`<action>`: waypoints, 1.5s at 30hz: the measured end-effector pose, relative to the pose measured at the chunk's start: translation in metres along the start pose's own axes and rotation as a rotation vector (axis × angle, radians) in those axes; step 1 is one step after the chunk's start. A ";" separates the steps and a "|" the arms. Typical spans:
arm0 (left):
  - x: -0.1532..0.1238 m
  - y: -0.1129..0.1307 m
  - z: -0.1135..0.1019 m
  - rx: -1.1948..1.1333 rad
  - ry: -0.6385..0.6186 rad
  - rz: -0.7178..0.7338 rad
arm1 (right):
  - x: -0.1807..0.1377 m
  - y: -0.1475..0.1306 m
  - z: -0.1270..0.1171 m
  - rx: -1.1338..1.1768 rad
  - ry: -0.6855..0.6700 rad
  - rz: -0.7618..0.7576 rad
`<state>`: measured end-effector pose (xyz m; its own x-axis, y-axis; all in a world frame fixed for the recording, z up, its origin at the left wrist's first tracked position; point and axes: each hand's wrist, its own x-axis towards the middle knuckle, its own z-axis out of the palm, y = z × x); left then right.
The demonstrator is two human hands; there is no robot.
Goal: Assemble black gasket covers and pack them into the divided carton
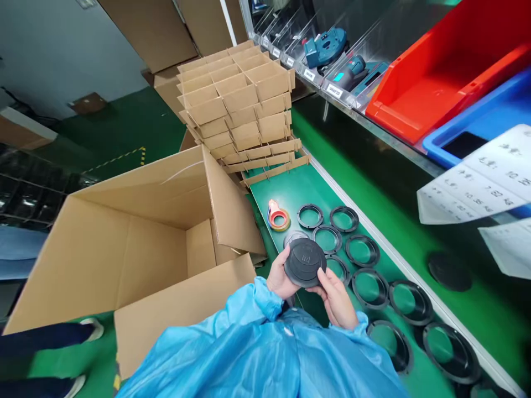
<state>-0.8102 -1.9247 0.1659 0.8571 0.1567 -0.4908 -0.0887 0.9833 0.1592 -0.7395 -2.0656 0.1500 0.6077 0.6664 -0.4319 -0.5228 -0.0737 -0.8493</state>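
A round black cap (305, 261) with a small mark on its face is held between both hands, above the green bench (298, 190). My left hand (279, 279) grips its left edge. My right hand (337, 298) holds its lower right edge with the fingers curled under. Both sleeves are light blue. Several black rings (362, 250) lie in two rows on the bench, just right of the cap. A clear ring (293, 238) lies partly hidden behind the cap.
A large open cardboard box (136, 249) stands at the left. A stack of cardboard dividers (244, 105) sits behind. A tape roll (277, 216) lies on the bench. Red (440, 72) and blue (485, 119) bins and paper sheets (477, 182) are at right. A black disc (450, 271) lies on the conveyor.
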 end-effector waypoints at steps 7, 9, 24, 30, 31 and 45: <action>-0.055 -0.030 0.004 0.004 -0.151 -0.074 | -0.033 -0.023 -0.018 -0.933 0.168 -0.730; -0.064 -0.038 0.007 0.013 -0.162 -0.068 | -0.038 -0.025 -0.019 -1.028 0.120 -0.769; -0.086 -0.063 0.008 0.021 -0.207 -0.124 | -0.069 -0.017 -0.021 -0.655 0.006 -0.452; -0.078 -0.059 0.008 -0.014 -0.208 -0.181 | -0.070 -0.018 -0.020 -0.556 0.003 -0.334; -0.077 -0.058 0.007 -0.015 -0.205 -0.187 | -0.069 -0.019 -0.019 -0.552 0.007 -0.327; -0.045 -0.036 0.004 -0.055 0.024 -0.110 | -0.041 0.002 -0.023 -1.169 -0.248 -0.710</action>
<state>-0.8435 -1.9680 0.1855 0.8510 0.0487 -0.5229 -0.0224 0.9982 0.0565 -0.7516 -2.1097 0.1592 0.3447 0.9260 0.1543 0.7223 -0.1566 -0.6736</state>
